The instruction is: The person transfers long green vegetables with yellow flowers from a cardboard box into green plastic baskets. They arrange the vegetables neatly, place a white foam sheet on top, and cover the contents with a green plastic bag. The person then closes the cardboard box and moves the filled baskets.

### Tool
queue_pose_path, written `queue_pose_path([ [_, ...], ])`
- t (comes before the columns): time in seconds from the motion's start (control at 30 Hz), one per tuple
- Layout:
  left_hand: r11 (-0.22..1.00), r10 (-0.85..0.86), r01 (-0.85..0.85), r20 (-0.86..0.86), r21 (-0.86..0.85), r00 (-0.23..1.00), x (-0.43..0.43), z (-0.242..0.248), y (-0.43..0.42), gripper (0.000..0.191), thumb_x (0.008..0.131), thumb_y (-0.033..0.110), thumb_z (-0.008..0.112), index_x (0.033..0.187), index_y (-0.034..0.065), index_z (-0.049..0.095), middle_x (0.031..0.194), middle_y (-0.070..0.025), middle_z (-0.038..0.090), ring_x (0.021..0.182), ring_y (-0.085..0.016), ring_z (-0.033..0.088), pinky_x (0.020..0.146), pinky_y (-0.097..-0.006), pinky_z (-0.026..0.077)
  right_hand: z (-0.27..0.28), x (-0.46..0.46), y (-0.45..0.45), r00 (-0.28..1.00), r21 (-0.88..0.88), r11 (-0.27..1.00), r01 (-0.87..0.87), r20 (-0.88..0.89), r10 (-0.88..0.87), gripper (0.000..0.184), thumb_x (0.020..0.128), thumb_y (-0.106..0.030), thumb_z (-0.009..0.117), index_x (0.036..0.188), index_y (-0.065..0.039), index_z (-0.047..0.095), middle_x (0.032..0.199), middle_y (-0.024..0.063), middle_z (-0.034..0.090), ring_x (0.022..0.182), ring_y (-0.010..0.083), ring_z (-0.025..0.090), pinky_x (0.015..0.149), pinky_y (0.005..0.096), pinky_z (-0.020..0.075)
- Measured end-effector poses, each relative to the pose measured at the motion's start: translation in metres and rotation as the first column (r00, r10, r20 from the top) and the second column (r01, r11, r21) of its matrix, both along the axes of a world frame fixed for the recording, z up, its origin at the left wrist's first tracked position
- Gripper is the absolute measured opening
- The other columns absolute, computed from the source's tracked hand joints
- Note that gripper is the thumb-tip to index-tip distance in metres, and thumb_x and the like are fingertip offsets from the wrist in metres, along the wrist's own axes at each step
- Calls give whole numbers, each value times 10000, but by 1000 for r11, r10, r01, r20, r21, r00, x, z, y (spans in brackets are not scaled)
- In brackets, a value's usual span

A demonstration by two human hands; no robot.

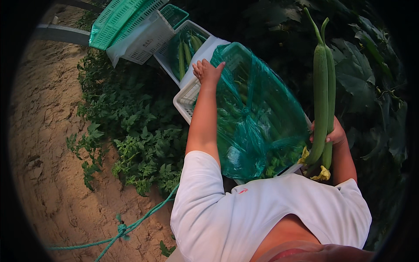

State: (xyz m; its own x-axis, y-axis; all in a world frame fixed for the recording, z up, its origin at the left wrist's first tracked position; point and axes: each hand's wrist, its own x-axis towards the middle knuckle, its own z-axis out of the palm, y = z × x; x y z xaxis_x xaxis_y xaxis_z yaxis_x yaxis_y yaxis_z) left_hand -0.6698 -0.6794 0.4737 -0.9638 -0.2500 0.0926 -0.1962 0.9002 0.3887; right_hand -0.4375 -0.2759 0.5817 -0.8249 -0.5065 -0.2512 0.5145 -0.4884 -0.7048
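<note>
Two long green loofah gourds (320, 98), with yellow blossoms at their lower ends, stand nearly upright in my right hand (334, 133), at the right. My left hand (209, 71) reaches forward with its fingers spread and nothing visible held; it is over the edge of a white sheet (204, 55) and a knotted green plastic bag (258, 121). That bag covers a white plastic crate (183, 103) in front of me, and green produce shows dimly through it. Beyond lies another white crate (170, 73) holding several long green gourds (185, 54). Whether my left hand touches the sheet cannot be told.
Stacked green crates (122, 23) and a white perforated crate (149, 37) stand at the upper left. Leafy plants (131, 108) grow left of the crates, over bare soil (45, 131). A knotted green rope (121, 230) runs at the lower left. Large-leaved vines (353, 72) hang at the right.
</note>
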Motion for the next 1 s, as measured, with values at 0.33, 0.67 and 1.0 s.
queue_pose_path([
  [0.33, 302, -43, 283, -284, 910, 958, -112, -50, 64, 187, 881, 170, 616, 954, -2, 628, 873, -62, 665, 763, -188, 607, 702, -309, 474, -12, 4, 27, 999, -113, 993, 41, 26, -38, 820, 480, 87, 761, 1237, 49, 448, 1028, 260, 624, 872, 404, 661, 800, 555, 530],
  [0.67, 428, -742, -110, 418, 897, 525, 139, -11, -20, 314, 828, 69, 538, 1133, 38, 607, 965, -21, 639, 857, -125, 598, 758, -260, 488, -10, 25, 32, 993, -74, 991, 111, 50, -108, 816, 449, 45, 757, 1211, 53, 467, 1017, 244, 632, 830, 384, 674, 770, 529, 551],
  [1.0, 741, -649, 599, 91, 303, 756, 239, 19, 40, 548, 721, 139, 648, 1255, 85, 537, 1333, -211, 445, 1254, -381, 403, 1010, -424, 377, 2, 50, 23, 996, -54, 994, 91, -11, -92, 792, 463, 14, 767, 1196, 59, 468, 1002, 219, 641, 806, 372, 681, 742, 485, 565],
])
